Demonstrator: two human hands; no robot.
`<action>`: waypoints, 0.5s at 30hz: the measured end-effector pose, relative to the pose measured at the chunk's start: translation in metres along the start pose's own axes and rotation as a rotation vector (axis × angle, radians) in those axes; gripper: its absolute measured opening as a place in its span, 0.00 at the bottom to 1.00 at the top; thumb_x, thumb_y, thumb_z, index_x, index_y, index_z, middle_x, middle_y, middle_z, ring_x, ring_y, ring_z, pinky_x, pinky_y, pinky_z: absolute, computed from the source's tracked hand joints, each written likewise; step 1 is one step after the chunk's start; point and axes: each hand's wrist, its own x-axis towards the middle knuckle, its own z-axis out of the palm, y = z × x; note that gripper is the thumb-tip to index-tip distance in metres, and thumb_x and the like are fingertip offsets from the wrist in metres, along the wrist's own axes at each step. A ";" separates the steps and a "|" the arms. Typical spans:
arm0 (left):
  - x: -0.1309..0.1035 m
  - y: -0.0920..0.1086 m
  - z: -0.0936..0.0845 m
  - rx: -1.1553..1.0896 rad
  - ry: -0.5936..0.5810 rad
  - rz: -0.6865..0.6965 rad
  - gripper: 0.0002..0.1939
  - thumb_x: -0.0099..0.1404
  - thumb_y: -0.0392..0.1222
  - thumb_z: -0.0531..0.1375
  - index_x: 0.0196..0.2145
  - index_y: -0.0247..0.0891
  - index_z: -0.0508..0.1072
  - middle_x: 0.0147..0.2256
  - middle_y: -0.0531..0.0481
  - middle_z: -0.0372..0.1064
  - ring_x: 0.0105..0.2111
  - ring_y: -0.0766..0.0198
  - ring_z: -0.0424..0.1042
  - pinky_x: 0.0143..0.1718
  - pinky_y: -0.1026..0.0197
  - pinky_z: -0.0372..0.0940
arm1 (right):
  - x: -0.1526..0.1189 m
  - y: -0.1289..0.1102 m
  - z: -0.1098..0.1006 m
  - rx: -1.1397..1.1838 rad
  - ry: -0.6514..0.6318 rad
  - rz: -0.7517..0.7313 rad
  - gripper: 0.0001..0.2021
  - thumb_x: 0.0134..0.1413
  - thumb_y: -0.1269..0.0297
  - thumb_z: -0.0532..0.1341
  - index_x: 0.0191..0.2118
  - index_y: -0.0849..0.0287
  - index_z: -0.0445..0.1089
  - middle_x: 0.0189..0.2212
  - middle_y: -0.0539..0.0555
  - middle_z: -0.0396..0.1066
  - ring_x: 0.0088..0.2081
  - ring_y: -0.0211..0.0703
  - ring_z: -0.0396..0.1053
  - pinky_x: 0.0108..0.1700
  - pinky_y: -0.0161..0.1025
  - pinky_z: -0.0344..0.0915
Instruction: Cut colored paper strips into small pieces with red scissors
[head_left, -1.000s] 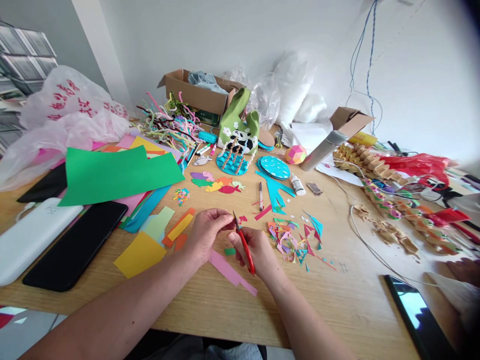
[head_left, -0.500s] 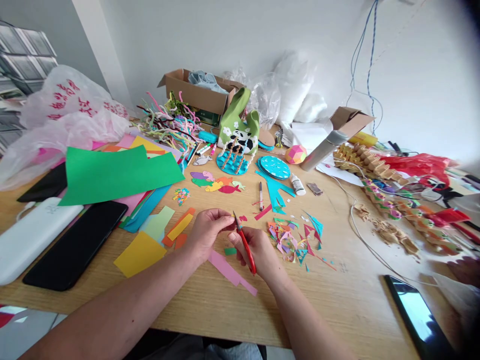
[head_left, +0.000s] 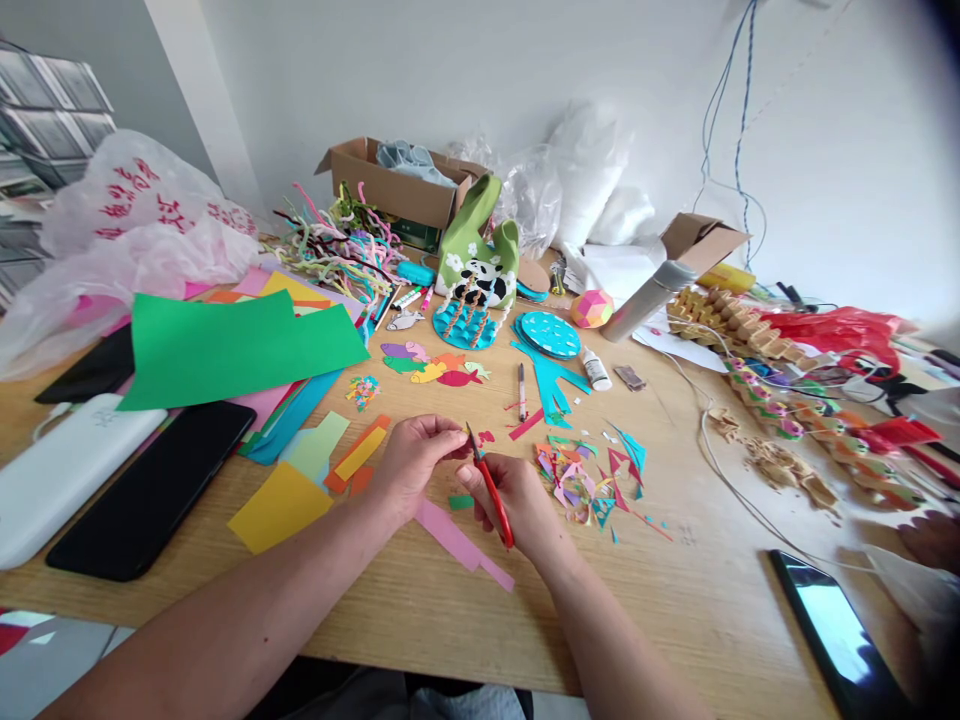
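Note:
Red-handled scissors are gripped in my right hand, their blades pointing up and away from me. At the blade tips, my left hand pinches something too small to make out. Tiny pink-red paper bits lie just beyond the scissors. Below my hands rests a pink paper strip, with a small green scrap near it. A pile of colourful paper scraps sits right of my right hand. Several paper fish lie farther back, beside a heap of tiny confetti pieces.
Green paper covers stacked sheets at left, near a black phone and white power bank. A green panda bag, blue discs and silver bottle stand behind. Another person's hand shows at the right edge beyond a cable.

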 end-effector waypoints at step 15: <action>-0.002 0.003 0.001 0.012 0.036 0.000 0.05 0.47 0.37 0.65 0.22 0.34 0.73 0.23 0.49 0.72 0.27 0.65 0.70 0.34 0.61 0.64 | -0.001 -0.001 -0.001 0.008 0.003 0.032 0.23 0.50 0.42 0.61 0.21 0.58 0.59 0.12 0.48 0.63 0.13 0.34 0.60 0.14 0.28 0.52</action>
